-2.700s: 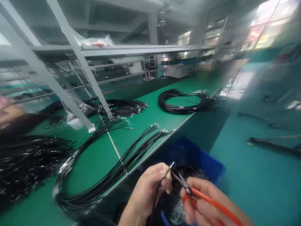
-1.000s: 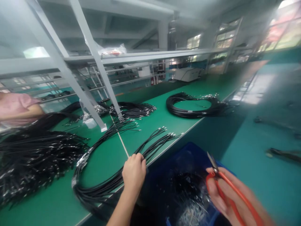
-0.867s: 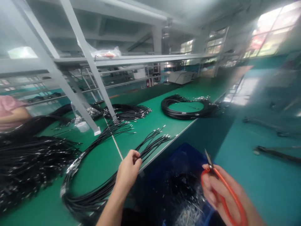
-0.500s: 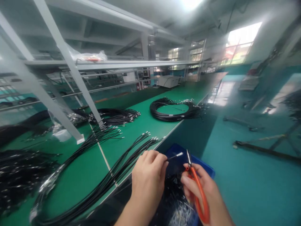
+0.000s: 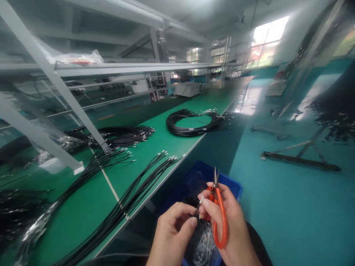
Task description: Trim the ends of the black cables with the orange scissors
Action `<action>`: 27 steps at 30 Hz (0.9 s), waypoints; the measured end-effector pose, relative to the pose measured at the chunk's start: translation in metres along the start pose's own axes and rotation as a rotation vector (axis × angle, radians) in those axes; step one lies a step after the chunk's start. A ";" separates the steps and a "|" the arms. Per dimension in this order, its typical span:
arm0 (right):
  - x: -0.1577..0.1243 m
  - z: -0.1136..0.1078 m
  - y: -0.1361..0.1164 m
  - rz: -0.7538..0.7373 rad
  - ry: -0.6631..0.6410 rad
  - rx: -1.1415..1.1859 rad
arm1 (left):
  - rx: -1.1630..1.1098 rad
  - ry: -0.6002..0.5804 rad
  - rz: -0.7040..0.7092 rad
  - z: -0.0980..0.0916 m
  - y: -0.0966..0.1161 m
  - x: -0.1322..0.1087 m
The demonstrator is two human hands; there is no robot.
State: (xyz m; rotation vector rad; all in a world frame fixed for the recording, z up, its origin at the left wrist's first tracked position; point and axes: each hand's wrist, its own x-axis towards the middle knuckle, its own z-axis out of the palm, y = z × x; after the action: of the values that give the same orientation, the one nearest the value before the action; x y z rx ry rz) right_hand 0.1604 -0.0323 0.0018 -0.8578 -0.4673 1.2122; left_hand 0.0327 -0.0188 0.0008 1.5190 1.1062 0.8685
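Note:
My left hand (image 5: 174, 232) pinches the end of a thin black cable (image 5: 198, 210) with a silver tip, low in the middle of the view. My right hand (image 5: 231, 229) is closed round orange-handled snips (image 5: 219, 210), blades pointing up; its fingertips also touch the cable's silver tip. Both hands hover over a blue bin (image 5: 230, 184) holding black cable pieces and pale scraps (image 5: 203, 245). A bundle of black cables with metal ends (image 5: 144, 177) lies on the green bench (image 5: 155, 147) to the left of my hands.
A coiled ring of black cable (image 5: 194, 123) lies further along the bench. More cable bundles (image 5: 122, 135) sit by slanted white frame posts (image 5: 63, 96). A shelf rail (image 5: 133, 68) runs above. A teal floor (image 5: 291, 207) with metal stands (image 5: 299, 160) opens to the right.
My left hand went to the cable bundle on the bench, took one cable and brought it back over the bin. My right hand with the snips has closed in on the cable tip.

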 end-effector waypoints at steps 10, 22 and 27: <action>-0.002 0.001 -0.001 0.141 -0.028 0.051 | -0.082 -0.020 -0.011 0.004 -0.001 0.000; -0.007 0.011 0.007 0.265 -0.053 0.015 | -0.201 0.171 -0.014 0.010 0.016 0.005; -0.009 0.008 0.006 0.254 -0.125 0.099 | -0.512 -0.016 -0.046 -0.001 0.015 0.008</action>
State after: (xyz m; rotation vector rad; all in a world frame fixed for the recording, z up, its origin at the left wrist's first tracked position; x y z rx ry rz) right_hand 0.1483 -0.0380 0.0032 -0.7751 -0.4031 1.5163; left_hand 0.0377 -0.0121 0.0154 1.0692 0.8207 1.0126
